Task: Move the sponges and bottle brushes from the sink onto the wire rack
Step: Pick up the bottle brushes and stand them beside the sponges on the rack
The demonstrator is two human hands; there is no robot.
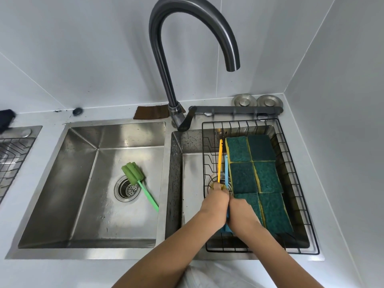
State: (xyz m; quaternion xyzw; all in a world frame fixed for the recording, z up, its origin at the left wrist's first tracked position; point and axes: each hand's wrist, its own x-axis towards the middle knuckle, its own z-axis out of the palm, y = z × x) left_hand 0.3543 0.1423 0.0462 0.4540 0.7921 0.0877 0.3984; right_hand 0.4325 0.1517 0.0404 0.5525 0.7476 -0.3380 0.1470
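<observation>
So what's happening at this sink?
A person is tidying cleaning tools onto the wire rack over the right basin. Six green sponges already lie there. The left hand holds a yellow brush and the right hand a blue brush. A green brush is left in the left basin.

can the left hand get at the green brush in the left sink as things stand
Probably yes. The green brush lies alone and uncovered in the left sink. But the left hand is closed on the yellow brush over the rack and must let go first.
</observation>
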